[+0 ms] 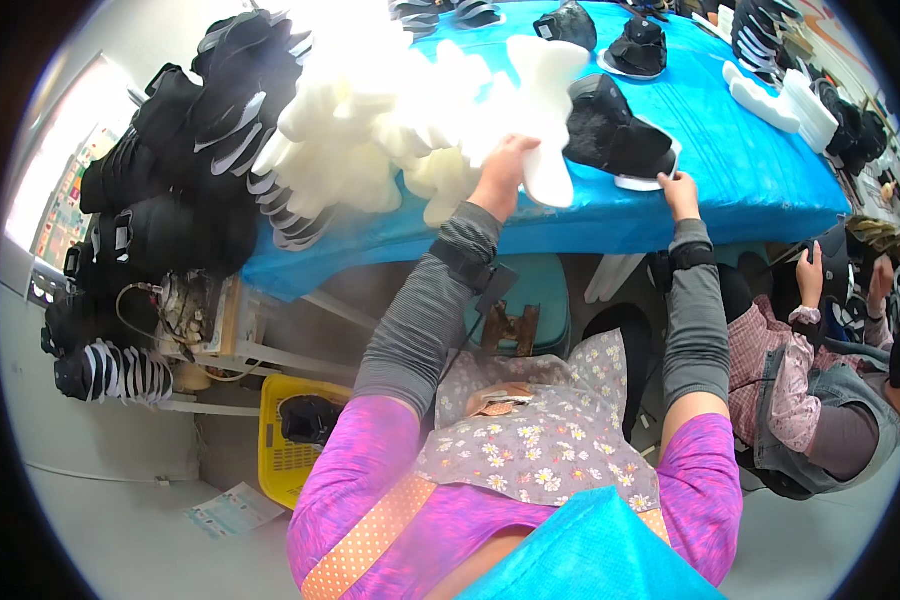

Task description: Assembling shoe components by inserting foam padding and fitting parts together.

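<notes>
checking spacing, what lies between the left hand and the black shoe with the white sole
In the head view, a long, curved white piece, held by the left hand, lies between hand and shoe.

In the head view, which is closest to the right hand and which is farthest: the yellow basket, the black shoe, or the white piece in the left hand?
From the right hand:
1. Black shoe: touching it, on the table.
2. White piece: left of the shoe, in the left hand.
3. Yellow basket: far left, below the table.
</notes>
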{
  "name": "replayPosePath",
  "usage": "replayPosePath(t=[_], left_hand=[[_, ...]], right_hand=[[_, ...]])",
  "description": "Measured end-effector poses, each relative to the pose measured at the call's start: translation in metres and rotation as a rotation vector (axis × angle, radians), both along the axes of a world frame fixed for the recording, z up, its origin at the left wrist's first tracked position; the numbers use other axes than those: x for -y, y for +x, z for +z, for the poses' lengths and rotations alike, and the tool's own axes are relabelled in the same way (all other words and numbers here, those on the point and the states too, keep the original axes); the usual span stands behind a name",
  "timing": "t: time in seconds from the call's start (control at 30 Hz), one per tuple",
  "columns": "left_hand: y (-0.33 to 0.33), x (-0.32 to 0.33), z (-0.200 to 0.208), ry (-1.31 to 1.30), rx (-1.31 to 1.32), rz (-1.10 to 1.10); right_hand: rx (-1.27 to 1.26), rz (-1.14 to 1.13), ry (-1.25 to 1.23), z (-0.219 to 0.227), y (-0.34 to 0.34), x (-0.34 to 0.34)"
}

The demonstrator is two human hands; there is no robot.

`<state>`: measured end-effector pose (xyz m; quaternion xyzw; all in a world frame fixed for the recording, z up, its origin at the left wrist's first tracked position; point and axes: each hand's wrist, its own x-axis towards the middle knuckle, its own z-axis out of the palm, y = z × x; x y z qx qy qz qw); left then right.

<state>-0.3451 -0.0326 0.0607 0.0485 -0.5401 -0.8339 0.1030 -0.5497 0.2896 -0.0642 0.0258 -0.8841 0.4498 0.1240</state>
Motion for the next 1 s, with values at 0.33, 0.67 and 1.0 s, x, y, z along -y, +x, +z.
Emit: replayPosePath(t=[0.33,0.67,1.0], left_hand=[[0.054,-0.031,0.012,-0.310,-0.047,0.094],[0.133,-0.007,0.075,-1.704,-0.652,0.689],[0.133,0.210,0.220,-2.072,-0.374,1.702]], right_hand=[[-0.701,0.774,0.218,0.120,0.258,0.134],[-0.583,0.884,-0.776,0.127,0.295,0.111],[-0.458,0.478,-1.424,0.159,0.304,0.053]])
